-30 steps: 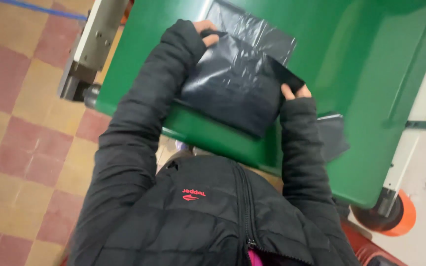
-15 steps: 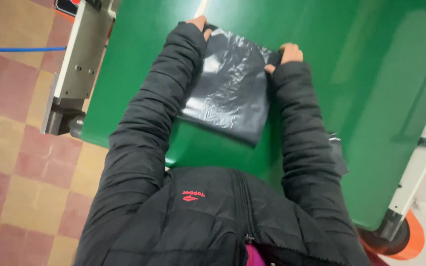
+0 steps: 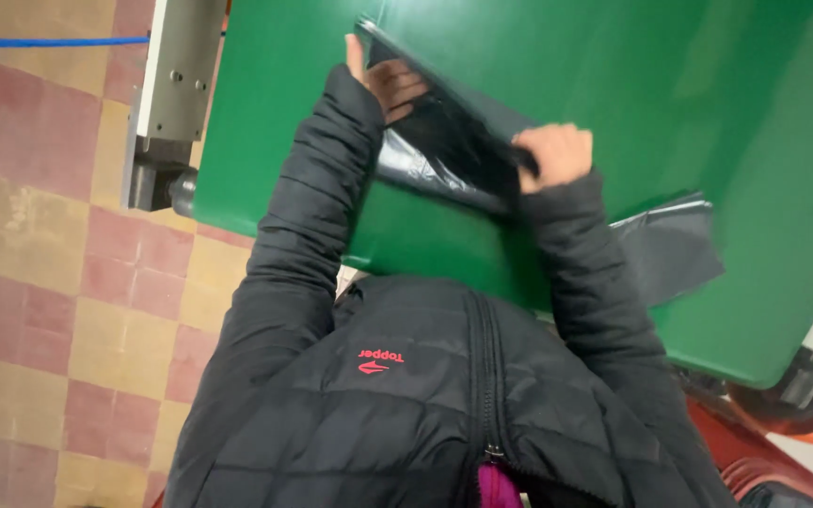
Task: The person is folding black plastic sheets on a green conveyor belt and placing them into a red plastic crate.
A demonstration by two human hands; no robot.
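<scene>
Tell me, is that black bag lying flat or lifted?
Lifted: both hands, left and right, hold the bag by its top edge above the green table.

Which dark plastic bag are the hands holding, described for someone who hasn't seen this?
Start at the green table. At its near edge, the left hand and right hand grip a dark bag lifted off the surface. The other bag lies flat to the right, beyond the right sleeve, untouched.
</scene>
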